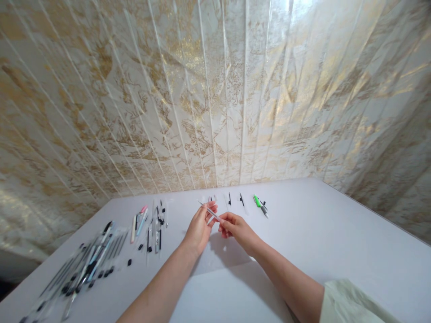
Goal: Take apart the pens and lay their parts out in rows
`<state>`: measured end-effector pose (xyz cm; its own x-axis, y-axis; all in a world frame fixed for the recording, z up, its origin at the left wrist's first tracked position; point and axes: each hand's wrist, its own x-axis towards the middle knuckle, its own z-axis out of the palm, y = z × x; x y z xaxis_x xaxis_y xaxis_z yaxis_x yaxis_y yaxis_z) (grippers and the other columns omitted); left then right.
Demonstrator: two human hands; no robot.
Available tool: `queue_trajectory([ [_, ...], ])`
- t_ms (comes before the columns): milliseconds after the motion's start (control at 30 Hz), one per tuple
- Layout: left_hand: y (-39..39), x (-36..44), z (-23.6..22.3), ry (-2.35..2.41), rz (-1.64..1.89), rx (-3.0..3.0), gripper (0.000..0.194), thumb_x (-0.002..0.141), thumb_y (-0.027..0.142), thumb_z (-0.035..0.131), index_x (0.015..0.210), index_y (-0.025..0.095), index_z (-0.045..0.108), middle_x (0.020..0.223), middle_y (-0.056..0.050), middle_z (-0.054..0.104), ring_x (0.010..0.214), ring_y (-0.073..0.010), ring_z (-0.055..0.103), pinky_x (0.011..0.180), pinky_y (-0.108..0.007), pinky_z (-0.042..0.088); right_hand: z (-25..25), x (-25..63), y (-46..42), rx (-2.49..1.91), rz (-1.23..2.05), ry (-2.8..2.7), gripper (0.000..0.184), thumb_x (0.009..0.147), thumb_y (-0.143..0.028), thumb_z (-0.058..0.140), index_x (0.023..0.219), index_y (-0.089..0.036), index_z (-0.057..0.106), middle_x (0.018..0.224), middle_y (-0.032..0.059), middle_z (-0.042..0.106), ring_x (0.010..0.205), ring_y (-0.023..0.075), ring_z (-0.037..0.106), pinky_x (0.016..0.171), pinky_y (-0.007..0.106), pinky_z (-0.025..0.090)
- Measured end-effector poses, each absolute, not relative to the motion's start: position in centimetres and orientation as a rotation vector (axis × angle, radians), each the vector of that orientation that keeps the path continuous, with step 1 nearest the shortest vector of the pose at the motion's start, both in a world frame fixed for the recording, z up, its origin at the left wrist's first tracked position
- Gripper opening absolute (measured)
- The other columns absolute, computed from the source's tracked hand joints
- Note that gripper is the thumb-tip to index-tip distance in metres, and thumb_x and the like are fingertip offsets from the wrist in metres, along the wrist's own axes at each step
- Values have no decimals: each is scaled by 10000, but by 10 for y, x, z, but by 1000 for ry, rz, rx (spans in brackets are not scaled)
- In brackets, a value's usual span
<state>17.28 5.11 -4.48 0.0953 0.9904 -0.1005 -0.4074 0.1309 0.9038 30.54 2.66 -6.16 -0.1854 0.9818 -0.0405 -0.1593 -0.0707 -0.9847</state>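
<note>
Above the middle of the table, my left hand (200, 228) and my right hand (238, 229) meet over a slim, pale grey pen (211, 212) with a thin pointed end. It slants from upper left to lower right. The fingers of my left hand are closed around its middle, and my right hand pinches its lower right end. Whether it is a whole pen or only a part of one is too small to tell. Behind my left fingers, a small pinkish and dark pen piece (211, 198) is partly hidden.
On the left lie many loose pen barrels, dark refills and black caps in a blurred heap (90, 255). Closer in are a pink-and-white pen (134, 228) and several dark pen parts (160, 224). At the back right sit small black pieces (241, 199) and a green-and-grey pen (260, 204). A patterned curtain hangs behind.
</note>
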Motion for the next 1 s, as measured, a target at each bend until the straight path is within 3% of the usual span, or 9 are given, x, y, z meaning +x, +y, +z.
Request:
queue_trajectory([
  [133, 50, 166, -45, 865, 1177, 927, 332, 684, 398, 723, 926, 174, 682, 935, -60, 653, 935, -159, 581, 846, -281, 452, -52, 316, 30, -1012, 1436, -1044, 311, 705, -434, 696, 800, -156, 594, 666, -16, 597, 529, 72, 499, 559, 220, 386],
  [233, 49, 164, -44, 852, 1190, 934, 378, 631, 387, 770, 926, 164, 695, 840, -36, 655, 850, -137, 581, 838, -282, 449, -48, 321, 32, -964, 1472, -960, 318, 706, -433, 701, 836, -163, 595, 667, -15, 593, 527, 72, 497, 551, 213, 388],
  [467, 50, 164, -42, 816, 1254, 860, 387, 626, 373, 789, 922, 147, 682, 817, -38, 678, 824, -131, 603, 859, -305, 472, -48, 328, 36, -1071, 1446, -854, 357, 783, -513, 597, 767, -158, 565, 615, -13, 552, 502, 80, 491, 521, 217, 389],
  [1000, 43, 170, -43, 951, 1319, 1117, 350, 670, 411, 735, 894, 146, 692, 879, -72, 708, 845, -188, 653, 829, -351, 514, -53, 322, 35, -1131, 1284, -963, 417, 707, -566, 645, 658, -174, 512, 530, -45, 481, 470, 75, 409, 492, 222, 337],
])
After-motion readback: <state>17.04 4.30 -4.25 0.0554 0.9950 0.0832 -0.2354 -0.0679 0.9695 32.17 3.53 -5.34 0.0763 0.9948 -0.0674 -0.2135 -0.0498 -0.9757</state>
